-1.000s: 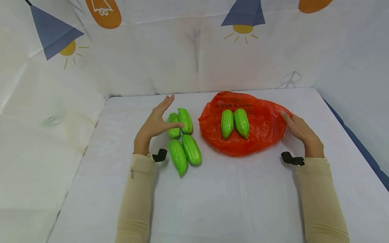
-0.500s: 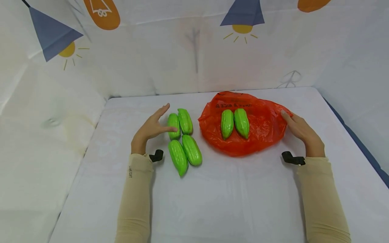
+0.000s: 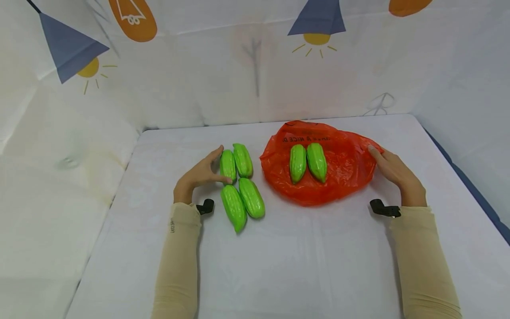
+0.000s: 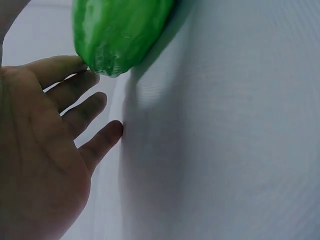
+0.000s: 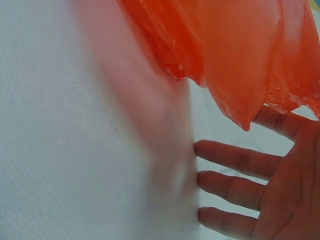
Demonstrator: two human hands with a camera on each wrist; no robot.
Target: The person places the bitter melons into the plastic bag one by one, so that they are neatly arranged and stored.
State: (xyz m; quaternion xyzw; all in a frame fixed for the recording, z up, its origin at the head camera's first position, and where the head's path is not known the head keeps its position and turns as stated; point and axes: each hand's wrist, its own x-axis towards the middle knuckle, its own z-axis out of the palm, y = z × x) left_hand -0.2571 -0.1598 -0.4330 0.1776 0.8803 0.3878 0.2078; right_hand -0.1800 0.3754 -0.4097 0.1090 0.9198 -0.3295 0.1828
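My left hand [image 3: 201, 173] reaches round the left side of a glossy green gourd-like vegetable [image 3: 228, 166], its fingers at the far end and its thumb over the near end. In the left wrist view the fingers are fairly straight, and the index fingertip [image 4: 80, 63] meets the end of the vegetable. Three more green vegetables [image 3: 252, 198] lie beside it on the table. On the right, my right hand [image 3: 392, 168] pinches the edge of a red plastic bag [image 3: 346, 168] between thumb and index finger; its other fingers [image 5: 235, 160] are spread. Two green vegetables [image 3: 316, 161] rest on the flattened bag.
A white cloth covers the table [image 3: 279, 266]. Behind it rises a white sheet [image 3: 223, 79] printed with blue flags and suns. White sheeting also stands along both sides.
My left hand first drew back slightly, then lowered and closed in around the upper-left green vegetable. My right hand and the red plastic bag have stayed in place.
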